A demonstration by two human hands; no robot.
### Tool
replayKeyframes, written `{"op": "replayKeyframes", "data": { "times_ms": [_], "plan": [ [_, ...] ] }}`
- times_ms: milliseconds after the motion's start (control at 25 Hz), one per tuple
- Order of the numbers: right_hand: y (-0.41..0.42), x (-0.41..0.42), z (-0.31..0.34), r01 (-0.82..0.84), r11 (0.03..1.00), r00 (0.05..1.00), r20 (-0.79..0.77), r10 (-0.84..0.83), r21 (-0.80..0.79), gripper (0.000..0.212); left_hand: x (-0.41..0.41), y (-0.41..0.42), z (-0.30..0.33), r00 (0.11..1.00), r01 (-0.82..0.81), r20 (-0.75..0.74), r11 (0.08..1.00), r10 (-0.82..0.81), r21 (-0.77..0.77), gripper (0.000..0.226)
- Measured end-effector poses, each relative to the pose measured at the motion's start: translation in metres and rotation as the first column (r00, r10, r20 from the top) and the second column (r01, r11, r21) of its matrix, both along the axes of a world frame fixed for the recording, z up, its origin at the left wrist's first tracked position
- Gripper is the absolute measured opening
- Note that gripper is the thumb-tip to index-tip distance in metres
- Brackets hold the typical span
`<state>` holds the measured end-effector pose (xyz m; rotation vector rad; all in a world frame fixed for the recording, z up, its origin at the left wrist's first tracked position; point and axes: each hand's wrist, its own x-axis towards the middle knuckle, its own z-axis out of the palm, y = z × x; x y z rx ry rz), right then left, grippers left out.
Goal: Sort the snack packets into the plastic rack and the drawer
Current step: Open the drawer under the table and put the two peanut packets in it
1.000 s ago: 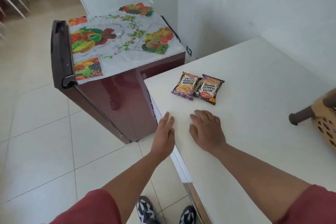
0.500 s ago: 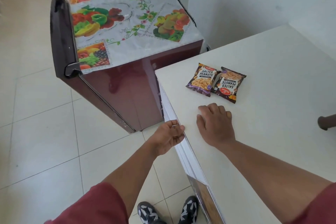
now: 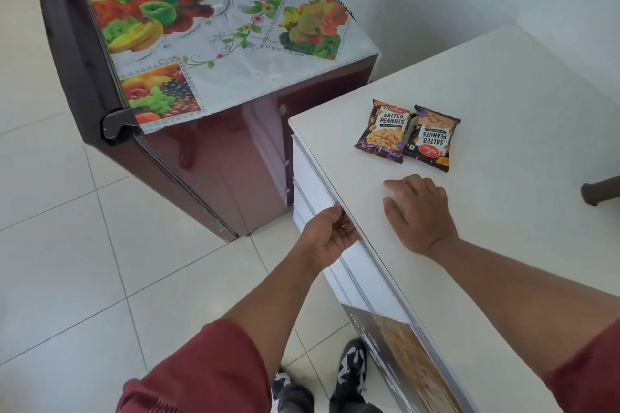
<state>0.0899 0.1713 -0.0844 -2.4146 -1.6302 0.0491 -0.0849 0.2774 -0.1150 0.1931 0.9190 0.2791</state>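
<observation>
Our left hand (image 3: 330,235) curls under the counter (image 3: 503,228) edge, gripping the drawer (image 3: 312,184) front; we should pull straight out. Right hand (image 3: 417,211) rests flat on the counter, just before two peanut packets (image 3: 407,134).

Glossy maroon fridge (image 3: 214,174), shiny foil-like packets (image 3: 385,131), seemingly matt countertop (image 3: 503,131).

Two snack packets lie side by side on the white counter, right of the frame's middle. The left packet (image 3: 384,131) reads "SALTED PEANUTS" upright in white letters, with a small red brand logo above that is too small to read. The right packet (image 3: 432,137) carries the same "SALTED PEANUTS" upside down, a red round logo below it, and a small orange corner mark that looks like "10".
</observation>
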Motion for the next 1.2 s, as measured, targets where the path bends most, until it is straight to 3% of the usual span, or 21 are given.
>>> {"op": "replayKeyframes", "data": {
  "times_ms": [320, 560, 720, 960, 1080, 1160, 1200],
  "plan": [
    [0.000, 0.002, -0.004, 0.011, 1.000, 1.000, 0.010, -0.011, -0.002, 0.037, -0.034, -0.002, -0.003, 0.999, -0.008, -0.041, 1.000, 0.009, 0.013, 0.022],
    [0.002, 0.002, -0.003, 0.013, 1.000, 1.000, 0.012, -0.012, -0.012, 0.037, -0.106, 0.001, -0.013, 0.997, -0.034, -0.062, 0.996, 0.038, 0.077, 0.020],
    [0.001, 0.001, -0.005, 0.013, 1.000, 1.000, 0.020, -0.013, 0.012, 0.038, -0.167, 0.004, -0.016, 0.995, -0.046, -0.085, 0.991, 0.057, 0.128, 0.033],
    [0.002, 0.003, -0.004, 0.012, 1.000, 0.999, 0.039, -0.012, 0.008, 0.039, -0.209, 0.005, -0.011, 0.990, -0.054, -0.119, 0.989, 0.071, 0.140, 0.025],
    [0.002, 0.003, -0.004, 0.013, 1.000, 0.999, 0.047, -0.013, 0.002, 0.039, -0.211, 0.010, -0.001, 0.955, 0.027, -0.294, 0.976, 0.039, 0.217, 0.016],
    [0.002, 0.004, -0.003, 0.019, 1.000, 0.999, 0.044, -0.019, -0.007, 0.040, -0.208, 0.017, 0.004, 0.817, 0.085, -0.546, 0.897, 0.188, 0.435, 0.012],
    [0.002, 0.004, -0.003, 0.023, 1.000, 0.999, 0.044, -0.022, -0.008, 0.040, -0.203, 0.022, 0.012, 0.728, 0.117, -0.603, 0.807, 0.326, 0.578, 0.016]
  ]
}}
